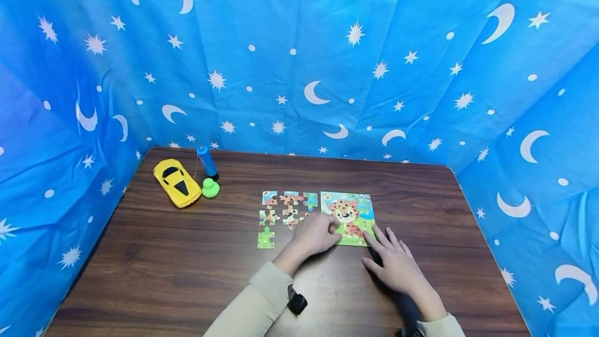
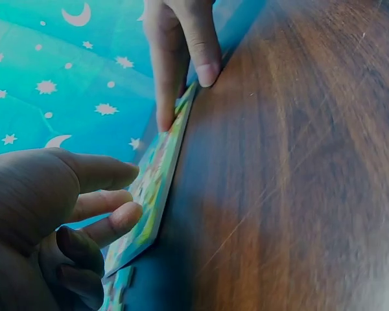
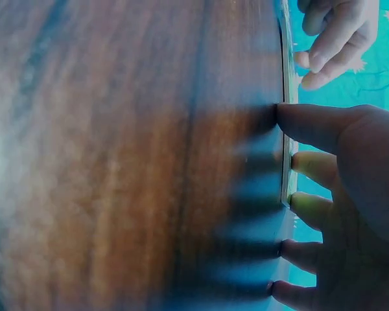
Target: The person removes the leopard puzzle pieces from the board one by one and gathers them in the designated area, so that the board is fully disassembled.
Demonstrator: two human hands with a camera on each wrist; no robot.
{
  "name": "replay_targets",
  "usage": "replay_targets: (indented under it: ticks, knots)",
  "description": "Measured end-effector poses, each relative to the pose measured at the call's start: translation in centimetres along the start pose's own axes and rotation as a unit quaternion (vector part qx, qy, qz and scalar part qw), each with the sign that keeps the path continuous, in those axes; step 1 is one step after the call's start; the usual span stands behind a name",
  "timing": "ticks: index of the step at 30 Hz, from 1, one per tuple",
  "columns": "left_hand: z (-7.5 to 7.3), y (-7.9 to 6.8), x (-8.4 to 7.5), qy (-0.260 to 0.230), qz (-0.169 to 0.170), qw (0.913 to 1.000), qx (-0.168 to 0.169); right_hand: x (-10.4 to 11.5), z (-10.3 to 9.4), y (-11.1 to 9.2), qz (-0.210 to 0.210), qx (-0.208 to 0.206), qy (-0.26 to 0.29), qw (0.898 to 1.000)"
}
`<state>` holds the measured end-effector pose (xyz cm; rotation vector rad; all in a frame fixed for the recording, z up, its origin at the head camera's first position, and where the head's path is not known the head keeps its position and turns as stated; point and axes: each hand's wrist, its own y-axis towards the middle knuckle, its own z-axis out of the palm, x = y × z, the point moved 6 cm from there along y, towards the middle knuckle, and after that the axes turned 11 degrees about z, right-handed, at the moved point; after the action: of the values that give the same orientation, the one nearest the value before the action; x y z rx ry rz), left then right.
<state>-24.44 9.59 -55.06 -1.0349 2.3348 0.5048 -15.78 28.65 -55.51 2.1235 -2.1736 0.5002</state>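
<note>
A square puzzle board with a spotted cartoon leopard cub lies flat on the table. My left hand is over its left edge, the thumb and nearest fingers loosely bent and the others curled more. In the left wrist view, nothing shows between the left fingertips. At the board's lower right corner, my right hand spreads its fingers, a fingertip touching the board and the thumb on the table side. Left of the board, loose puzzle pieces lie in spaced rows; the left hand partly covers one.
Toward the back left of the brown wooden table are a yellow toy car, a blue cylinder with a dark end and a small green rubber duck-like toy. Blue cloth with moons and stars hangs around the table.
</note>
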Motion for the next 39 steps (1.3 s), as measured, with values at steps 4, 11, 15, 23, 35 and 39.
replay_targets:
  ticks: [4, 11, 15, 23, 35, 39]
  knots:
    - [0.7, 0.3, 0.1, 0.014, -0.018, 0.9997, 0.008, -0.1, 0.2, 0.0, -0.001, -0.003, -0.004, 1.000]
    - [1.2, 0.7, 0.2, 0.053, -0.055, 0.9971, 0.009, -0.1, 0.2, 0.1, 0.002, -0.001, -0.005, 1.000]
    - [1.5, 0.8, 0.1, 0.065, -0.054, 0.9964, 0.010, 0.0, 0.1, 0.0, 0.001, 0.002, -0.008, 1.000]
    - [1.7, 1.0, -0.2, 0.062, -0.042, 0.9972, 0.008, 0.1, -0.1, -0.1, 0.002, -0.002, -0.011, 1.000]
    - [1.5, 0.7, -0.5, 0.050, -0.033, 0.9981, -0.017, 0.2, -0.1, -0.1, 0.006, 0.006, -0.010, 1.000]
    - [1.4, 0.5, -0.5, 0.041, -0.026, 0.9986, -0.022, 0.2, -0.1, -0.1, 0.008, 0.010, -0.007, 1.000]
